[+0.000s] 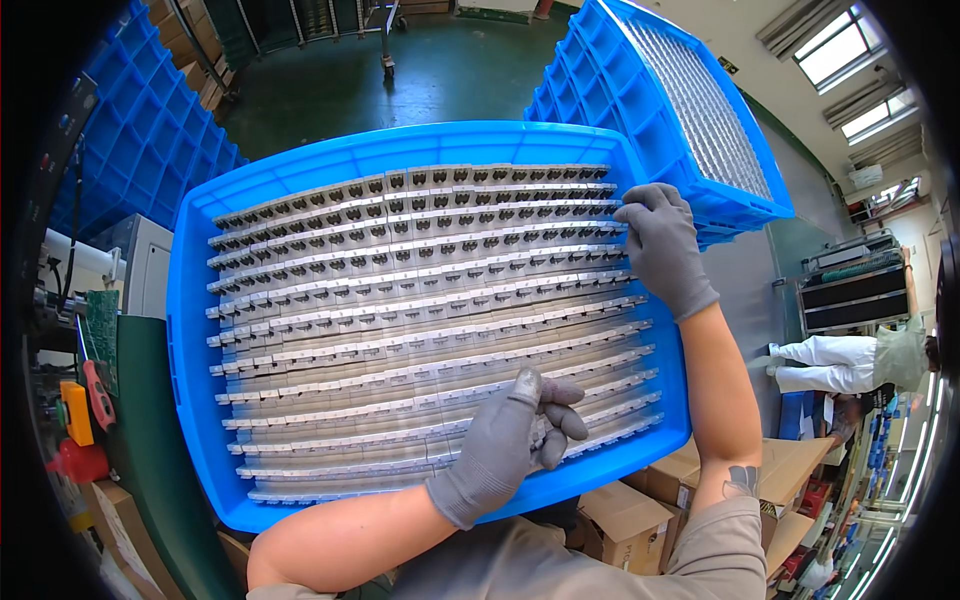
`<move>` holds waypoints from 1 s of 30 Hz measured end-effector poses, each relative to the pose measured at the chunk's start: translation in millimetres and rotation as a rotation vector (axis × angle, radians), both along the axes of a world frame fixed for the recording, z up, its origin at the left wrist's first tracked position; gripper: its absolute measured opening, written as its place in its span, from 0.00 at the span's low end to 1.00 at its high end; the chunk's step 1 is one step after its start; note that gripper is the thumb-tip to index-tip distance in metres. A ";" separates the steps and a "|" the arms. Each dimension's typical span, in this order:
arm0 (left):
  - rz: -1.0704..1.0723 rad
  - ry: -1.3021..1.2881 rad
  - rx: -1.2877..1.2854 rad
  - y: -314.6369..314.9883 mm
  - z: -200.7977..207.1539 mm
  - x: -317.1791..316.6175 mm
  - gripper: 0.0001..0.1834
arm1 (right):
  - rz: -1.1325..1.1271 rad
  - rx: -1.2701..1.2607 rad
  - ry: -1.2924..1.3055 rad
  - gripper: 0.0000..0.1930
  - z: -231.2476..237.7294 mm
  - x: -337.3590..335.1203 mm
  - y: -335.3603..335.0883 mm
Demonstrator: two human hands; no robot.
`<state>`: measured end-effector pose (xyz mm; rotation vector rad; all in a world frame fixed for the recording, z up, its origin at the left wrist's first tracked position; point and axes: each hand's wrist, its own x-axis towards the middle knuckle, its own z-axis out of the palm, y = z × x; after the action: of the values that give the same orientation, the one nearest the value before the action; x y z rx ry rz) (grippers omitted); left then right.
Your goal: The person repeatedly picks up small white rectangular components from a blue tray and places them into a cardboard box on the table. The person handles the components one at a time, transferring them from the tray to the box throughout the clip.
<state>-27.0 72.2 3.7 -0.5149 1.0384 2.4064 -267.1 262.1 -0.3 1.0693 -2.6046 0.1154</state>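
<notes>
A large blue plastic crate [195, 300] fills the middle of the view, packed with several rows of small silver metal parts [400, 290]. My left hand [510, 440], in a grey glove, rests near the crate's near right corner with its fingers curled around one or two of the metal parts. My right hand [662, 245], also gloved in grey, lies flat on the right ends of the upper rows, fingertips touching the parts there and holding nothing.
A second blue crate [640, 90] of the same metal parts stands tilted at the upper right. Stacked blue crates [140, 140] sit at the upper left. Cardboard boxes [640, 500] lie below the crate. A person in white [850, 360] stands far right. Tools [85, 420] lie at left.
</notes>
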 end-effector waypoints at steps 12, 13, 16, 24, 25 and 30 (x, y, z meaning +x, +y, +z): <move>0.009 0.016 0.005 1.0 -4.0 0.5 0.35 | 0.013 0.047 -0.025 0.09 2.3 10.9 -0.4; 0.009 0.013 0.008 0.7 -3.2 0.5 0.35 | 0.006 0.040 -0.029 0.10 2.8 11.2 -0.6; 0.007 0.015 0.000 0.6 -3.9 0.3 0.35 | 0.006 0.037 -0.037 0.10 1.0 10.7 0.4; 0.009 0.025 0.013 1.4 -7.4 1.3 0.36 | 0.021 0.024 -0.012 0.09 0.0 12.0 0.0; 0.009 0.023 0.016 1.6 -7.8 1.2 0.36 | 0.019 0.023 -0.010 0.09 0.2 12.5 -0.7; 0.017 0.030 0.035 2.8 -10.6 1.1 0.36 | 0.012 -0.041 -0.048 0.10 -1.7 11.2 1.2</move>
<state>-25.9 75.1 -7.0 -0.4791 1.0065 2.4492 -255.9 263.3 -2.0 1.0807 -2.6265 0.1982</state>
